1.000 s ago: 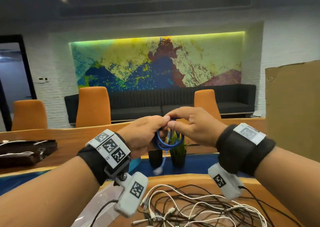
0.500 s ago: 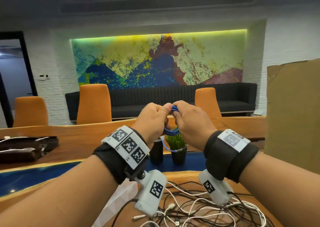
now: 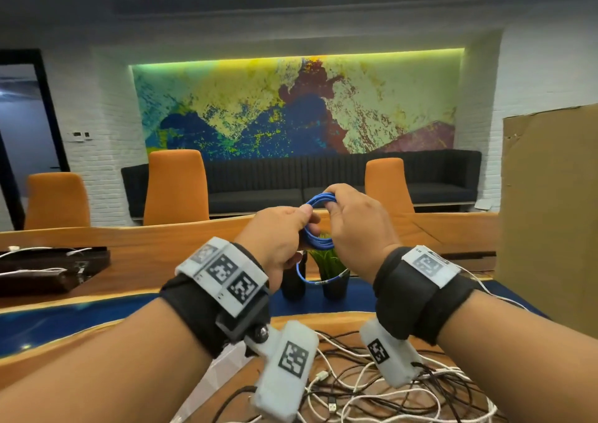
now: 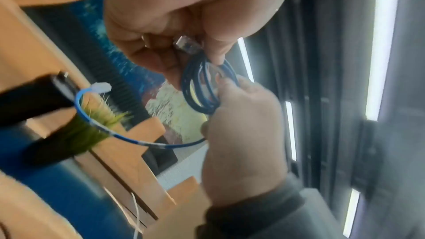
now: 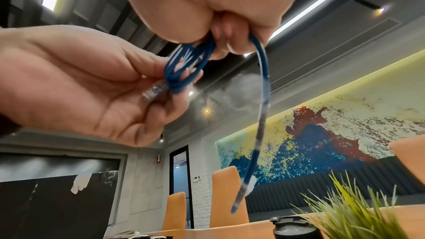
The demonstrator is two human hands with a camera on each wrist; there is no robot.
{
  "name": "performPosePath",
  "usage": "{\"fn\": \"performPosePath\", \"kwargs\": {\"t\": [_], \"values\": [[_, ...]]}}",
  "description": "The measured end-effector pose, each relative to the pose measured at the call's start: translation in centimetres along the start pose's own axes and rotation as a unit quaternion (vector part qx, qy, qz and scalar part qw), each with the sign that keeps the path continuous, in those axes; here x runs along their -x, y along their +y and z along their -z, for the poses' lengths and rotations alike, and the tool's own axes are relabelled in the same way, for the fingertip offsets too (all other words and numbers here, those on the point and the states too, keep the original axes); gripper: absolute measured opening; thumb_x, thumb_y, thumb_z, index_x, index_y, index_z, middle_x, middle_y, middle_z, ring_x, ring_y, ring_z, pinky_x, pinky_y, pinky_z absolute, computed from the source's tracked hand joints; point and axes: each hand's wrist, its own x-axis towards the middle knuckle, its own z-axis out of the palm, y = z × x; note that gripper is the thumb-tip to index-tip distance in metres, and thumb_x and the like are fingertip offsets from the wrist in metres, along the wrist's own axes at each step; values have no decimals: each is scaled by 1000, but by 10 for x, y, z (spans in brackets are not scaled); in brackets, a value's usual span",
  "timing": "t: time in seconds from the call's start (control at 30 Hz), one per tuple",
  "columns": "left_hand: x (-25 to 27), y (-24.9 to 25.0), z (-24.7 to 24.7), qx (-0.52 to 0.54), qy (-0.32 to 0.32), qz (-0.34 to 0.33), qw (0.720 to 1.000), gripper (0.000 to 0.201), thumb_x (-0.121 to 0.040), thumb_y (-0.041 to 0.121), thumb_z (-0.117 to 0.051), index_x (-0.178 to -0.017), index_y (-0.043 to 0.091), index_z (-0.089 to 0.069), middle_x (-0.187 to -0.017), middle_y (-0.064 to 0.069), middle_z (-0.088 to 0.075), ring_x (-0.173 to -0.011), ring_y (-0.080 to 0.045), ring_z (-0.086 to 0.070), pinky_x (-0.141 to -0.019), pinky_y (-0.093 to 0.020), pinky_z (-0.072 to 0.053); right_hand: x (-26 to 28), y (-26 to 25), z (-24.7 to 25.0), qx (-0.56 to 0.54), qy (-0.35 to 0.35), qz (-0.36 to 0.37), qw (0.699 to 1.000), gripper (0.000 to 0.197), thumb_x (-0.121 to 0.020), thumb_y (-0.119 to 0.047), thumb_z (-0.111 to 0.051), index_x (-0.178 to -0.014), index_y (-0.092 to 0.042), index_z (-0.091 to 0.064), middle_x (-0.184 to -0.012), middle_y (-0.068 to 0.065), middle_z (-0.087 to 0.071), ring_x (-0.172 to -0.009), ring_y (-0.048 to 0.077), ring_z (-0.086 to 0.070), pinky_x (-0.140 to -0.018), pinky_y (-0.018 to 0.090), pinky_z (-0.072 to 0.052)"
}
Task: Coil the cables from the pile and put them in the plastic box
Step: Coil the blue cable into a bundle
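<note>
I hold a blue network cable (image 3: 318, 225) up at chest height, wound into a small coil of several loops. My left hand (image 3: 299, 220) pinches the coil's left side, with one clear plug (image 4: 186, 44) tucked in its curled fingers. My right hand (image 3: 333, 209) grips the top of the coil (image 5: 186, 64) from the right. A short free tail (image 5: 262, 115) hangs below, ending in the other plug (image 4: 101, 87). The pile of white and black cables (image 3: 372, 387) lies on the table under my wrists. A clear plastic piece (image 3: 210, 387) shows at the bottom left; I cannot tell if it is the box.
A small potted plant (image 3: 328, 261) and a black cup (image 3: 293, 283) stand just beyond my hands. A tall cardboard box (image 3: 550, 222) blocks the right side. A dark case (image 3: 48, 267) with white leads lies far left. Orange chairs (image 3: 176, 186) line the table's far edge.
Both hands have lifted the coil higher and drawn slightly apart. Another loop has been laid on, and the hanging tail is shorter.
</note>
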Motion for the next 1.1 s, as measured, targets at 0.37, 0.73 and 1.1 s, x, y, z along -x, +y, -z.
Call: {"fn": "performPosePath", "kwargs": {"t": [0.37,0.73,1.1], "values": [[-15,26,65,-83,45,-84,992,33,-108,18,-36,-83,10,-56,-70,-4,-48,-59,-14,-41,-53,-24,-35,11,50,34,-119,-38,4,992,20,-99,-18,-52,-107,-15,-70,-84,-10,-64,-75,3,-56,-73,31,-49],[-5,18,44,-34,-89,-82,992,32,-107,23,-38,-87,13,-61,-66,4,-55,-61,-8,-48,-60,-23,-42,5,61,16,-116,-67,-251,959,19,-101,-11,-48,-93,-14,-64,-90,10,-65,-82,24,-64,-75,38,-58],[-6,19,32,15,-124,-132,983,30,-107,19,-37,-87,9,-56,-69,0,-53,-61,-8,-49,-62,-22,-48,-6,18,40,-576,-69,-251,775,19,-99,-4,-47,-107,-3,-64,-89,14,-70,-70,17,-68,-69,31,-60]]}}
